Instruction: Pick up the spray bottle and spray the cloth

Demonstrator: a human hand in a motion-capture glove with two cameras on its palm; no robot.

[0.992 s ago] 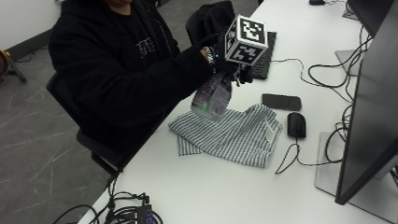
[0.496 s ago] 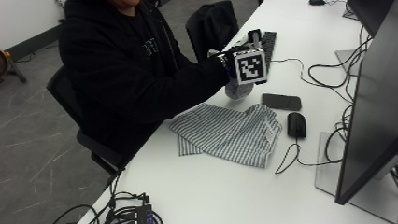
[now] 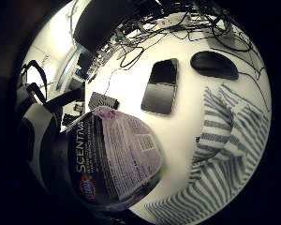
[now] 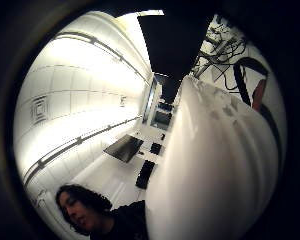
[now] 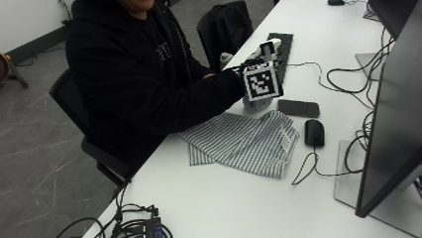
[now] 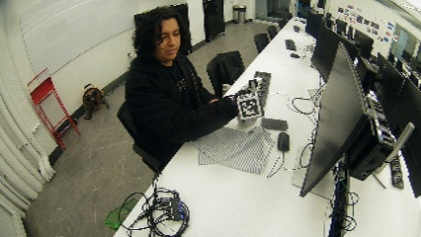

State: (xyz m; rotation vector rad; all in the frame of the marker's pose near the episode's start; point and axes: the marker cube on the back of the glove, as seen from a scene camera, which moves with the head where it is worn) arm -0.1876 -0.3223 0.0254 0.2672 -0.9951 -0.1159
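In the outside view a seated person in a black hoodie reaches over the white table, and the gloved grip is wrapped around the upper part of the bottle, which stands upright on or just above the table beneath it, its white spray head showing above the glove; I cannot tell whether its base touches the surface. The striped cloth lies crumpled on the table just in front of and below the grip, a phone lies just beside the bottle on the far side of the grip from the person, a mouse sits past the phone beside the cloth's edge, and a keyboard lies behind the grip. The wide outside view shows the same layout: grip on the bottle, cloth nearest it, phone and mouse toward a monitor. In the little finger side palm view the bottle's labelled body fills the space close to the palm, with cloth, phone and mouse on the table beyond it. In the thumb side palm view the white upper part of the bottle sits right against the palm
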